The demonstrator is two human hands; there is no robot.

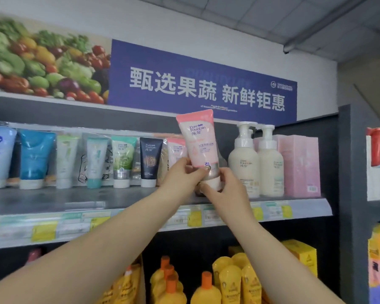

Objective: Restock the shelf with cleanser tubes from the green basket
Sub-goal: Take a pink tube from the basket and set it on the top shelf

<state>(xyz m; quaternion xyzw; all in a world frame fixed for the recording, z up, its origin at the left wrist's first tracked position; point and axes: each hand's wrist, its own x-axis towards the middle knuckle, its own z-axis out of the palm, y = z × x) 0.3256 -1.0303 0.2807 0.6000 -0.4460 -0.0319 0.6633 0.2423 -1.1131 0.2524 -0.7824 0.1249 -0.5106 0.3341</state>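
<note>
A pink cleanser tube (199,139) stands cap-down, slightly tilted, held above the grey shelf (75,200) by both hands. My left hand (182,176) pinches its lower left side. My right hand (224,187) grips the white cap and silver band from the right. Just behind it on the shelf stands another pink tube (174,150), next to a dark navy tube (150,161) and a green tube (122,159). The green basket is out of view.
More tubes (35,159) line the shelf to the left. Two white pump bottles (256,159) and a pink box (298,165) stand to the right. Yellow bottles (206,288) fill the shelf below. Price tags run along the shelf edge (195,218).
</note>
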